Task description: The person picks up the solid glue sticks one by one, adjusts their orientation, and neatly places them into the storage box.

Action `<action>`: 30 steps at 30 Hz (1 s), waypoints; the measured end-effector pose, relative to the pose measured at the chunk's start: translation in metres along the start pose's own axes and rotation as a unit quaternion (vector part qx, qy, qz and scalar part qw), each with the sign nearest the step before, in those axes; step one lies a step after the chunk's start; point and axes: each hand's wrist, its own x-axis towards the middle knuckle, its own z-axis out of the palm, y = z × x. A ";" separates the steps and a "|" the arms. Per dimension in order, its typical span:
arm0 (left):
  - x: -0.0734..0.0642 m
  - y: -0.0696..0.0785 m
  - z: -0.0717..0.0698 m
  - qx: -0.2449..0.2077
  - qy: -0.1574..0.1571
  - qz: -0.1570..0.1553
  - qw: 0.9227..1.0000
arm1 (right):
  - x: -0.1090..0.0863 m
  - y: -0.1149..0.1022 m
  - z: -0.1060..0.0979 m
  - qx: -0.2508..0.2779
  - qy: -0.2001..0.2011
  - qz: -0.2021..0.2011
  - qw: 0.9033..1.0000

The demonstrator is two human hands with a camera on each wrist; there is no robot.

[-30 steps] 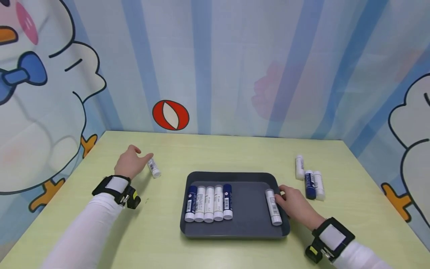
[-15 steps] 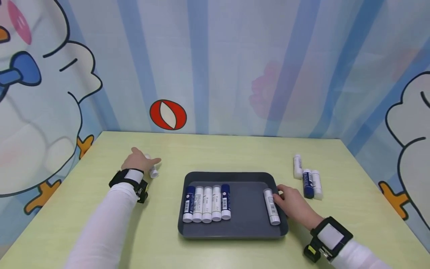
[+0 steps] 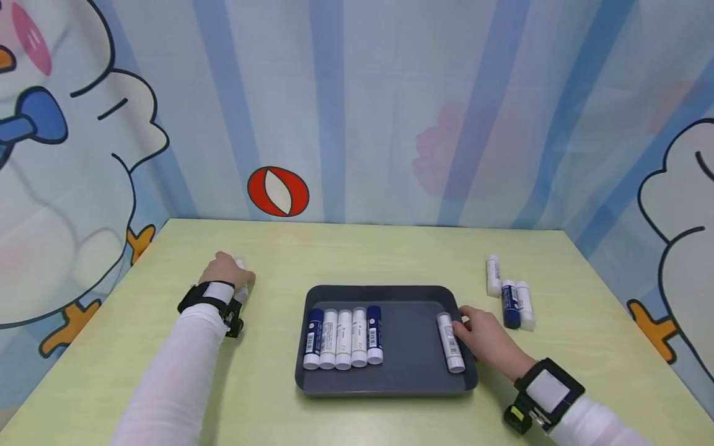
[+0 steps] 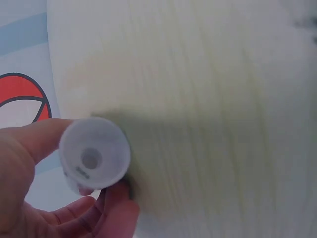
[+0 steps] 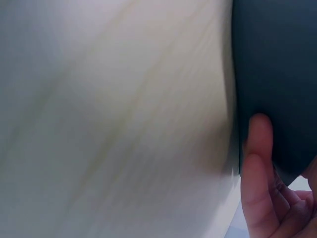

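Observation:
At the left of the table my left hand (image 3: 225, 271) holds a white glue stick (image 3: 242, 291). The left wrist view shows its round white end (image 4: 95, 152) between the thumb and curled fingers (image 4: 116, 210). Over on the right, my right hand (image 3: 491, 341) grips the side of the dark grey tray (image 3: 413, 387). Its fingers (image 5: 260, 188) lie against the tray's outer wall in the right wrist view, and the thumb reaches over the rim. Just beside that thumb, a white glue stick (image 3: 450, 342) lies slightly tilted inside the tray.
Several white and blue glue sticks lie side by side in the tray's left part, among them a blue one (image 3: 314, 337). Right of the tray lie two white glue sticks and a blue one (image 3: 510, 305). A striped curtain (image 3: 368, 111) hangs behind the table (image 3: 357, 254).
My left hand has moved over the loose glue stick on the left and closed its fingers round it. The right hand stays at the tray's side.

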 end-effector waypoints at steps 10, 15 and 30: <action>-0.004 -0.003 -0.006 -0.027 -0.022 0.058 0.998 | 0.000 0.002 0.001 -0.006 -0.001 0.000 1.000; -0.006 -0.002 -0.009 -0.138 -0.060 0.058 0.987 | 0.000 0.001 0.000 -0.010 0.000 -0.009 1.000; -0.049 0.037 -0.029 -0.284 -0.054 0.085 0.953 | -0.001 0.000 0.001 -0.008 -0.002 -0.008 1.000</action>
